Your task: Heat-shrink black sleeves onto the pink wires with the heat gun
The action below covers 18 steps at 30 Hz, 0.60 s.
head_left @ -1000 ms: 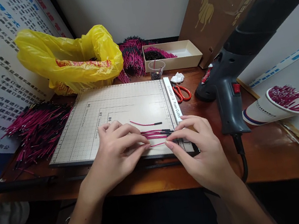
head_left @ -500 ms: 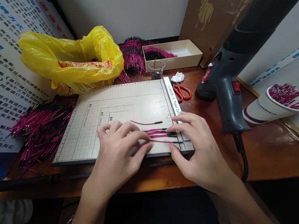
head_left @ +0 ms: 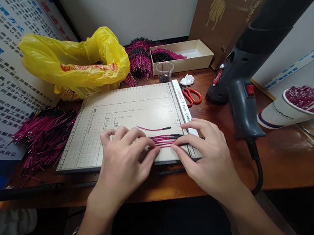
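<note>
Several pink wires (head_left: 164,142) with black ends lie side by side on the paper cutter board (head_left: 140,108). My left hand (head_left: 127,148) pinches them near their left ends, thumb and forefinger closed on them. My right hand (head_left: 204,145) has its thumb and forefinger closed at the black end of the nearest wire, by the board's right edge; its other fingers are spread over the white strip (head_left: 181,99). One separate pink wire (head_left: 154,128) rests on the board just beyond the group, touched by neither hand.
Left of the board lies a heap of pink wires (head_left: 49,139), with a yellow bag (head_left: 79,82) behind. Red-handled scissors (head_left: 192,96), a heat gun (head_left: 242,107) and a paper cup of wires (head_left: 277,113) stand or lie to the right. Behind are an open box (head_left: 196,63) and a plastic cup (head_left: 165,74).
My right thumb and forefinger have closed on the nearest wire's end, which has moved in beside the others. My left hand has hardly moved.
</note>
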Each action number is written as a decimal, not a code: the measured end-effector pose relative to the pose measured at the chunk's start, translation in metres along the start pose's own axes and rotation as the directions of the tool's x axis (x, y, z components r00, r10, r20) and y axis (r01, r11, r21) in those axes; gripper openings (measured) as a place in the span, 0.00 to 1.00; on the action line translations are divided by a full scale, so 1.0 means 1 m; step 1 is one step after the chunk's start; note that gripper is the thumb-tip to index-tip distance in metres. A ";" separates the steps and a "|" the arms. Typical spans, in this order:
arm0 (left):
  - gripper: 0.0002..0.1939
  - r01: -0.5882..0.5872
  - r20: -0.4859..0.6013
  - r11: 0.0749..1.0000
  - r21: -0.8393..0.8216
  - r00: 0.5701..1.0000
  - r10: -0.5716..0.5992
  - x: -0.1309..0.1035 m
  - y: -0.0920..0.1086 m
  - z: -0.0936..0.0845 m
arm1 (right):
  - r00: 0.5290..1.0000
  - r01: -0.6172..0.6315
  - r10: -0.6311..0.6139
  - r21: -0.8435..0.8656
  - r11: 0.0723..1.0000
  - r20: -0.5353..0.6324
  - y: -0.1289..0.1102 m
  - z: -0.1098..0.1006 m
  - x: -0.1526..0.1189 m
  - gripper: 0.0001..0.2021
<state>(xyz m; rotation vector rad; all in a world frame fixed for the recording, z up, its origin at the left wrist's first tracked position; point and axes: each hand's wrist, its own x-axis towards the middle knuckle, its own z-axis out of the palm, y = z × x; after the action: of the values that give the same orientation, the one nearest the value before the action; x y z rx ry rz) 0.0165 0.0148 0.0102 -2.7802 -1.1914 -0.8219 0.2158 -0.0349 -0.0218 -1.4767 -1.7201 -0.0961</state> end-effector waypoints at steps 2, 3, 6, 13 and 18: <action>0.07 0.017 -0.009 1.000 0.015 1.000 -0.016 0.000 -0.003 -0.002 | 1.000 -0.013 0.013 -0.015 1.000 -0.021 -0.001 0.002 0.000 0.04; 0.07 0.031 -0.016 0.999 0.028 0.999 -0.031 0.001 -0.005 -0.003 | 0.999 -0.017 0.017 -0.019 1.000 -0.030 -0.001 0.002 0.000 0.04; 0.08 0.067 -0.007 0.996 0.064 0.998 -0.067 0.004 -0.013 -0.005 | 0.999 -0.023 0.021 -0.031 0.999 -0.046 -0.001 0.003 0.000 0.02; 0.07 0.141 0.133 0.981 -0.133 0.983 -0.124 0.011 -0.024 0.000 | 0.999 0.001 -0.004 -0.054 0.999 -0.046 0.000 0.003 -0.001 0.04; 0.08 0.189 0.138 0.957 -0.220 0.977 -0.161 0.010 -0.025 0.000 | 0.998 0.023 -0.025 -0.044 0.999 -0.055 0.001 0.003 0.001 0.07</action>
<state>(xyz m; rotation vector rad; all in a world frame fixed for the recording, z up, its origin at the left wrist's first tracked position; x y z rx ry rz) 0.0058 0.0395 0.0101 -2.9794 -1.4701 -0.8704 0.2153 -0.0328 -0.0235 -1.4714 -1.7005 -0.1864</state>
